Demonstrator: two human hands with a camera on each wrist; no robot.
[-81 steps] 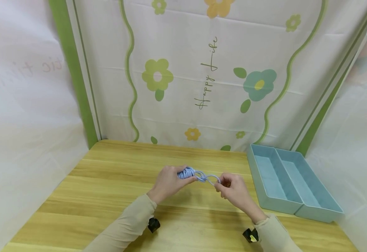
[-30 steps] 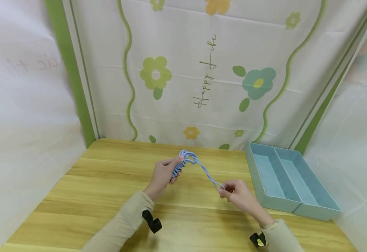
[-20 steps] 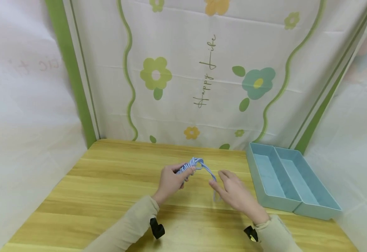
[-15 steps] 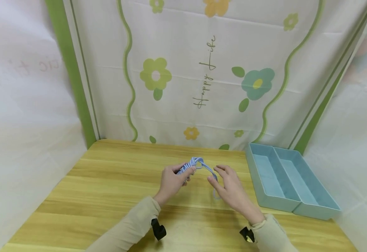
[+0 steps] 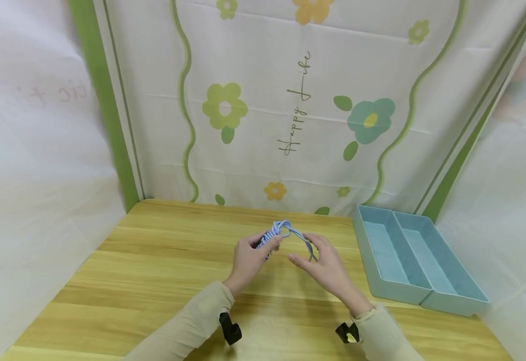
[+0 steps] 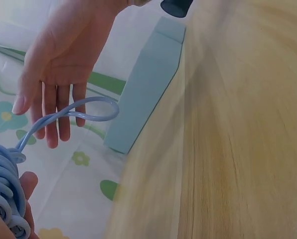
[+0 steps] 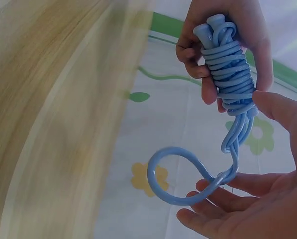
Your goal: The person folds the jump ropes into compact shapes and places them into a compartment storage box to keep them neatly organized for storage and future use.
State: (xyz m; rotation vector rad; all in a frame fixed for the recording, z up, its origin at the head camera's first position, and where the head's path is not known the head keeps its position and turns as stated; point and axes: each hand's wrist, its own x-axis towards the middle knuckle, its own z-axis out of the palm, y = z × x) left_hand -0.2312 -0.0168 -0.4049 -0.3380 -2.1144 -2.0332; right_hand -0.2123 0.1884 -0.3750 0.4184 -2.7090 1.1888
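Note:
A light blue jump rope (image 7: 232, 74) is wound into a tight bundle, with two flared handle ends showing at one end in the right wrist view. My left hand (image 5: 248, 258) grips the bundle above the table, thumb on top. From the bundle's other end a twisted tail hangs out to the right and finishes in a round loop (image 7: 155, 174). My right hand (image 5: 328, 268) is beside this tail, palm facing the bundle, fingers extended and thumb apart. The tail rests against its fingers (image 7: 223, 199) without being pinched.
Two long light blue trays (image 5: 391, 288) stand side by side at the right edge of the wooden table (image 5: 168, 250). A flower-printed curtain (image 5: 253, 165) hangs behind the table, with white fabric on both sides. A black wrist mount (image 5: 230, 330) hangs under the left sleeve.
My right hand has let go of the loop end it was pinching, spread its fingers and moved left toward the bundle. My left hand keeps its grip and has shifted slightly right.

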